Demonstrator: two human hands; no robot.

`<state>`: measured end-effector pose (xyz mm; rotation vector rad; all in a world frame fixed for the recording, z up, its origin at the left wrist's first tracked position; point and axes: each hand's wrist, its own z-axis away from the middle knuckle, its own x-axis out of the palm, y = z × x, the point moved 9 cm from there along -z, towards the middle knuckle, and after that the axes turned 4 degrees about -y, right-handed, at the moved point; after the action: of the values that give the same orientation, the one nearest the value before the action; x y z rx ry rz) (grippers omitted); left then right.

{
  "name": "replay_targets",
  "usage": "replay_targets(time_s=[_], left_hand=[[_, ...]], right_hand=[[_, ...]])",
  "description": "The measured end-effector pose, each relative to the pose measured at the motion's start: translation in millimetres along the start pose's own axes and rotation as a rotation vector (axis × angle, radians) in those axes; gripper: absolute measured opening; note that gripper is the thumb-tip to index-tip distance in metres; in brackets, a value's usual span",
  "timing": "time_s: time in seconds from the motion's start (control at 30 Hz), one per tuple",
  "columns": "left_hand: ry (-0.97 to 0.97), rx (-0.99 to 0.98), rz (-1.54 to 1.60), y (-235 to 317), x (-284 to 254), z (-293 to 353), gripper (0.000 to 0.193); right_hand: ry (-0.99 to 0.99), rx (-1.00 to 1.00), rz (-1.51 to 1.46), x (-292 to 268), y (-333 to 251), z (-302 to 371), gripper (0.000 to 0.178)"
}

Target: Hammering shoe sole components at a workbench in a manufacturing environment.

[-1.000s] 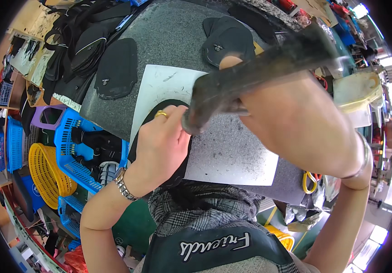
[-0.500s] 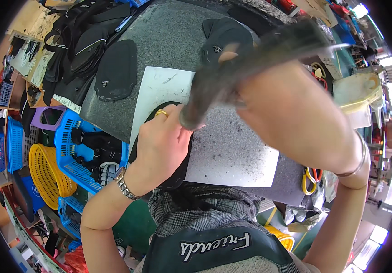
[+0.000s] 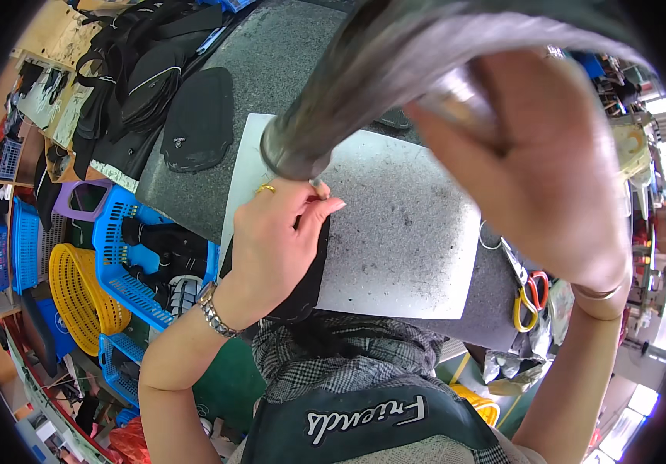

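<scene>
My left hand (image 3: 275,240) is closed in a pinch. Between its fingertips stands a small metal punch (image 3: 317,183), mostly hidden by the fingers. Under that hand lies a black fabric piece (image 3: 306,282), partly over a white sheet (image 3: 395,232) scattered with dark specks. My right hand (image 3: 534,155) is closed round a hammer (image 3: 364,85), lifted close to the camera and smeared by motion. The hammer's round dark end appears just above my left fingertips; I cannot tell whether it touches the punch.
A black shaped panel (image 3: 197,120) lies on the grey worktop (image 3: 271,54), with stacked black pieces (image 3: 143,85) beyond it. Scissors with yellow and red handles (image 3: 530,305) rest at the right. Blue baskets (image 3: 120,263) and a yellow basket (image 3: 78,298) stand at the left.
The hammer has risen toward the camera and now covers the far black pieces. My right hand has moved up with it. My left hand stays nearly in place, the punch between its fingers now showing.
</scene>
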<state>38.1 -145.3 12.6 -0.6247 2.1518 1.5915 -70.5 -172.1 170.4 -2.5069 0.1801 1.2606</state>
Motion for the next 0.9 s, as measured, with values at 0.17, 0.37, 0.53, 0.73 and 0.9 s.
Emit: replay_targets(time_s=[0.17, 0.37, 0.53, 0.73, 0.9], left_hand=[[0.026, 0.017, 0.013, -9, -1, 1, 0.010], [0.023, -0.230, 0.323, -30, 1, -2, 0.006], [0.029, -0.017, 0.091, -7, 0, -5, 0.006], [0.059, -0.269, 0.791, -42, -8, -10, 0.013], [-0.072, 0.068, -0.252, 27, -17, 18, 0.025]], right_hand=[[-0.493, 0.342, 0.148, 35, 17, 27, 0.027], [-0.343, 0.304, 0.189, 14, 19, 15, 0.025], [-0.338, 0.257, 0.041, 26, 23, 9, 0.023], [-0.644, 0.319, 0.192, 54, 28, 41, 0.037], [-0.747, 0.652, 0.169, 77, 65, 111, 0.038]])
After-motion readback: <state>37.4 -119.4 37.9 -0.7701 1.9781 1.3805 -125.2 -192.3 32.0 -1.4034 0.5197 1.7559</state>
